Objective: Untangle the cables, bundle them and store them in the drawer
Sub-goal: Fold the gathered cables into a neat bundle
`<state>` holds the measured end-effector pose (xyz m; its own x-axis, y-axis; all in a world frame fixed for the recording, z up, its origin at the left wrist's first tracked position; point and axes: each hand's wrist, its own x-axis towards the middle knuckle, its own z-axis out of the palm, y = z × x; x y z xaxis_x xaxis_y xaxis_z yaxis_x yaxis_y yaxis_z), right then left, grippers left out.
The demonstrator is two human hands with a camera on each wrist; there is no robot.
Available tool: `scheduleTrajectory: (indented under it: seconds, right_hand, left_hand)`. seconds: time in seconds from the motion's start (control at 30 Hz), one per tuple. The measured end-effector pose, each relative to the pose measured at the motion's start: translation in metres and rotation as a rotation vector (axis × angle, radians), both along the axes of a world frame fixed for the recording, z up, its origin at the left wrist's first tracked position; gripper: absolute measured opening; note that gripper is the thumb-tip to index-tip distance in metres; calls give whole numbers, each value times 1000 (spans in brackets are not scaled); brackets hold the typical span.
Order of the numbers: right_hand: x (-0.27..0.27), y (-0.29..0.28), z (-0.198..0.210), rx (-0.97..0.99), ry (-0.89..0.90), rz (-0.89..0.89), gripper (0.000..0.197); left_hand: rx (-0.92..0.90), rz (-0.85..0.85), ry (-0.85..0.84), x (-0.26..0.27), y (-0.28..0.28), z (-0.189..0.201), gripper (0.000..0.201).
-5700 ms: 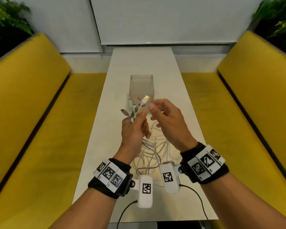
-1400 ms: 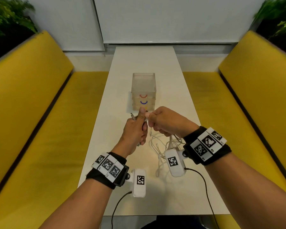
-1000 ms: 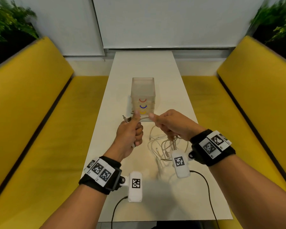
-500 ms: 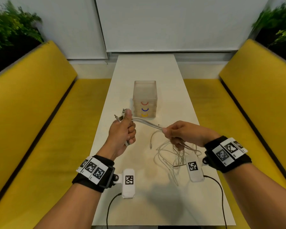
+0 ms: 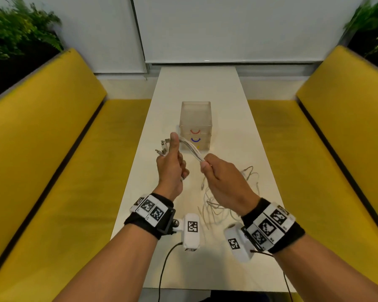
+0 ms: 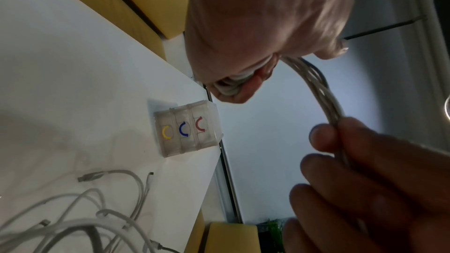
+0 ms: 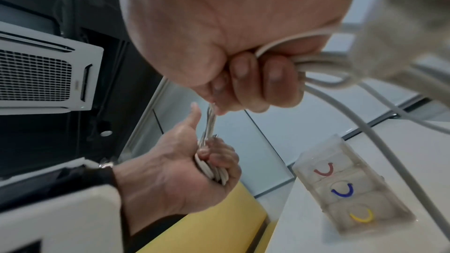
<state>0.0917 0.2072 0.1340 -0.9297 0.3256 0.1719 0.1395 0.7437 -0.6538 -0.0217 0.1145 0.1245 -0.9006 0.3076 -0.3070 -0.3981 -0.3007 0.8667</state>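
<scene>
Just before the clear drawer unit (image 5: 195,124), left hand (image 5: 170,165) and right hand (image 5: 222,180) both grip the white cable bundle (image 5: 191,150), loose ends trailing on the bench (image 5: 205,88).

The drawer unit (image 5: 195,125) is set mid-table (image 5: 196,88), behind both hands; the cables (image 5: 191,150) are spanned between left hand (image 5: 170,168) and right hand (image 5: 223,182), with slack lying on the table before the unit
</scene>
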Motion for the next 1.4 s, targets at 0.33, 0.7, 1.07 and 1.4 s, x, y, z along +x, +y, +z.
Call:
scheduleTrajectory:
  seconds: [0.33,0.7,1.07,1.4]
  right_hand:
    - [3,-16,-10,255,-68,141,16]
    - [9,-17,-28,515,-246,126,27]
    - [13,-23,-36,401,-239,137,40]
    - [25,9,-53,-301,-243,181,53]
  left_hand:
    - [62,-75,0,11,4,-2,30]
    - [-24,-195,-72,8,0,-15,17]
    - [27,-131,-51,16,4,-13,30]
    - [101,-50,43,-4,-6,0,41]
